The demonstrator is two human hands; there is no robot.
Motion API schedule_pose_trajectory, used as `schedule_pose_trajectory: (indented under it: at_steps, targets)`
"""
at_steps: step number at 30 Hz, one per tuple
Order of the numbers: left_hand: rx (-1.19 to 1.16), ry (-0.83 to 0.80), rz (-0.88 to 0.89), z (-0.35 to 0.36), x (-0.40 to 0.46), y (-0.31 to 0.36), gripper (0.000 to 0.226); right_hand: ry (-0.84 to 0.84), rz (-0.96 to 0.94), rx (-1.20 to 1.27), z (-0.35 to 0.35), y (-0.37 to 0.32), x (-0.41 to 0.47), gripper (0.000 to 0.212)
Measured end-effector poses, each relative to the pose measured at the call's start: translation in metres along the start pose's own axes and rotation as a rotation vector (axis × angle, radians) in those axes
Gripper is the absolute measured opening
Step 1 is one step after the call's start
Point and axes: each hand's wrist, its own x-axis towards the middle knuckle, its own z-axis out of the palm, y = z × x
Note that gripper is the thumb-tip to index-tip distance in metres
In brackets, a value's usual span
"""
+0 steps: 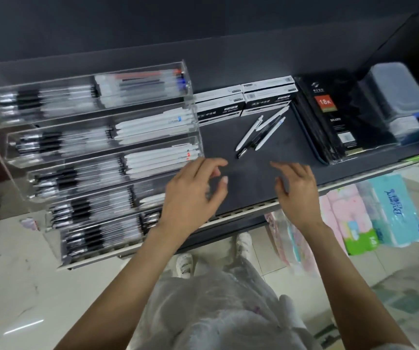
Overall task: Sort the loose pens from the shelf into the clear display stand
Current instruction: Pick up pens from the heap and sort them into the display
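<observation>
Several loose pens [261, 133], white and black, lie in a small pile on the dark shelf [243, 180]. The clear display stand [89, 152] fills the left side in stepped tiers, each tier packed with black-grip and white pens. My left hand [193, 190] hovers over the shelf beside the stand's right edge, fingers loosely curled and holding nothing. My right hand [296, 190] hovers below and right of the pile, fingers spread and relaxed, also holding nothing. Both hands sit a short way in front of the pens and touch none of them.
Black-and-white pen boxes [246, 99] are stacked behind the pile. Black notebook packs [329, 114] lie to the right, with a clear plastic box [395, 89] beyond. Tissue packs [385, 210] hang below the shelf's front edge [249, 212].
</observation>
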Motion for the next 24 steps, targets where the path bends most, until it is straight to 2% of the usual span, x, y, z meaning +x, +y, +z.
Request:
schedule_pose_trajectory:
  at_steps: [3, 7, 10, 13, 17, 24]
  targets:
    - [-0.098, -0.087, -0.088, 0.047, 0.035, 0.028, 0.036, -0.073, 0.069, 0.036, 0.009, 0.037, 0.021, 0.042]
    - [0.220, -0.435, -0.399, 0.128, 0.087, 0.018, 0.083, -0.224, 0.040, 0.039, 0.026, 0.078, 0.074, 0.054]
    - [0.387, -0.505, -0.556, 0.168, 0.110, 0.001, 0.095, -0.360, -0.042, -0.060, 0.035, 0.096, 0.119, 0.062]
    - [0.468, -0.482, -0.642, 0.191, 0.115, -0.005, 0.095, -0.451, -0.131, -0.125, 0.045, 0.108, 0.158, 0.067]
    - [0.378, -0.396, -0.728, 0.210, 0.106, -0.004, 0.092, -0.547, -0.106, -0.082, 0.057, 0.112, 0.175, 0.065]
    - [0.262, -0.240, -0.663, 0.230, 0.095, -0.009, 0.076, -0.488, -0.251, 0.104, 0.062, 0.104, 0.138, 0.057]
